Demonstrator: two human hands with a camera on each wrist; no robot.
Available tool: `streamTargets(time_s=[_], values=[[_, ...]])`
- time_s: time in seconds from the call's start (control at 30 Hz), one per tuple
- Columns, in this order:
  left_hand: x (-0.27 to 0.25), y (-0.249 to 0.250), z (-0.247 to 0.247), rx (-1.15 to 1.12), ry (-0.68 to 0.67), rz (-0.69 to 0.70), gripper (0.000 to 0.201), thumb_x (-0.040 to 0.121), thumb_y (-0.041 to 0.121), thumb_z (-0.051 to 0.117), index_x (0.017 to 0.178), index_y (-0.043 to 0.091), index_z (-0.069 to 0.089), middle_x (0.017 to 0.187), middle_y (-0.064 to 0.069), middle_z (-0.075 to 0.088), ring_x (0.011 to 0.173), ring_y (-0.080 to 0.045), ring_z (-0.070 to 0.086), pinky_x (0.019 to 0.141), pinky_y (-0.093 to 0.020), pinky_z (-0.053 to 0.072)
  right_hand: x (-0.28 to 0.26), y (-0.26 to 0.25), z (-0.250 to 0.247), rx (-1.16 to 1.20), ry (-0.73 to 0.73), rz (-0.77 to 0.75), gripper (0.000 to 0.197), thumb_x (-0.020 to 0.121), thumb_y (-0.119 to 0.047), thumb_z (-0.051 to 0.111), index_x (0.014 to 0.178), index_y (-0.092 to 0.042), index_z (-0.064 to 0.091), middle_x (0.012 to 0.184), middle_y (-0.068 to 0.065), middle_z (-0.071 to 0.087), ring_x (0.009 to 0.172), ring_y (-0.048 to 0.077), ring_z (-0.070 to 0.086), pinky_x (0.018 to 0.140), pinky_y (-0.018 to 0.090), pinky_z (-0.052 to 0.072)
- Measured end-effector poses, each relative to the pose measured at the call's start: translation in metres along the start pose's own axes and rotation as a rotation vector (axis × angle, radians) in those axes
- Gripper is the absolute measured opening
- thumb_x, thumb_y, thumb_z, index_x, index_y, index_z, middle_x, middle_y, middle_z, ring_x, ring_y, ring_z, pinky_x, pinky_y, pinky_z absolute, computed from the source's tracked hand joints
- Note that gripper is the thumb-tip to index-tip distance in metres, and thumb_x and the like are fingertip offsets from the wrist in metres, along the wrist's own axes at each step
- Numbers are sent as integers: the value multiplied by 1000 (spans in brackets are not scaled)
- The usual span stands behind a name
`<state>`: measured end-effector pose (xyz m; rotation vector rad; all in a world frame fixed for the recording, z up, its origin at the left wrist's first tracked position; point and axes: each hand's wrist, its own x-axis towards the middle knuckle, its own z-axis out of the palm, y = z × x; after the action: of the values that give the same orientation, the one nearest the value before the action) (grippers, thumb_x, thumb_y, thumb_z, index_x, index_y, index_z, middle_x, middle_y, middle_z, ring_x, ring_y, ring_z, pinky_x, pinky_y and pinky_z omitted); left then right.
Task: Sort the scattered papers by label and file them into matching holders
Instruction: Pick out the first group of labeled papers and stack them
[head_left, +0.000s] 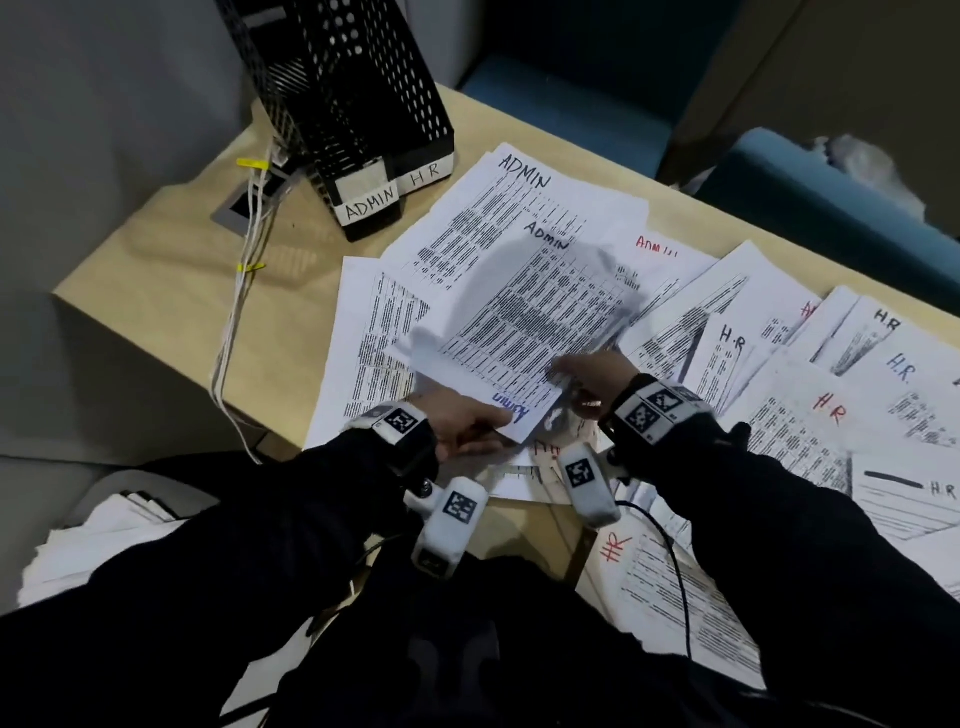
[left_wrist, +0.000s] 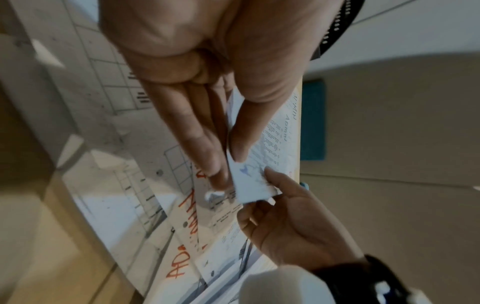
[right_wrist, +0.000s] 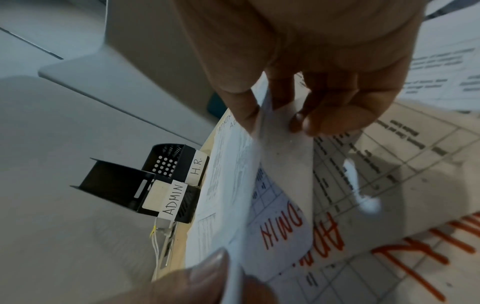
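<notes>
A printed sheet with "Admin" written in blue at its near corner is lifted off the desk. My left hand pinches that corner between thumb and fingers. My right hand pinches the same sheet's near edge just to the right. Under it lie more ADMIN sheets, some lettered in red. Two black mesh holders stand at the far left of the desk, one labelled ADMIN and one labelled H.R.; both show in the right wrist view, the ADMIN holder in front.
H.R. sheets are spread over the right half of the wooden desk. White cables run down the desk's left side. A paper stack lies low at my left. Blue chairs stand behind the desk.
</notes>
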<state>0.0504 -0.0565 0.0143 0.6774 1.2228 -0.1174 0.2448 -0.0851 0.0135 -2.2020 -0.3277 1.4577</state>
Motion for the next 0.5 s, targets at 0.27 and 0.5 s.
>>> streamTargets(time_s=[0.27,0.5], values=[[-31,35,-4,776,-62,71,37,90,32,63,73,-1,64,50,-5,66,39,-9,58,43,-17,44,5,-8,-9,-686,440,-133,42,91,-31,44,113,1,59,127,22,50,114,36,51,99,42,44],[6,63,-53,982,757,346,53,84,35,66,123,2,52,126,-19,54,118,-35,51,93,-37,43,11,-2,-38,-929,294,-138,36,94,-22,43,116,2,60,125,21,55,116,37,53,97,40,43]])
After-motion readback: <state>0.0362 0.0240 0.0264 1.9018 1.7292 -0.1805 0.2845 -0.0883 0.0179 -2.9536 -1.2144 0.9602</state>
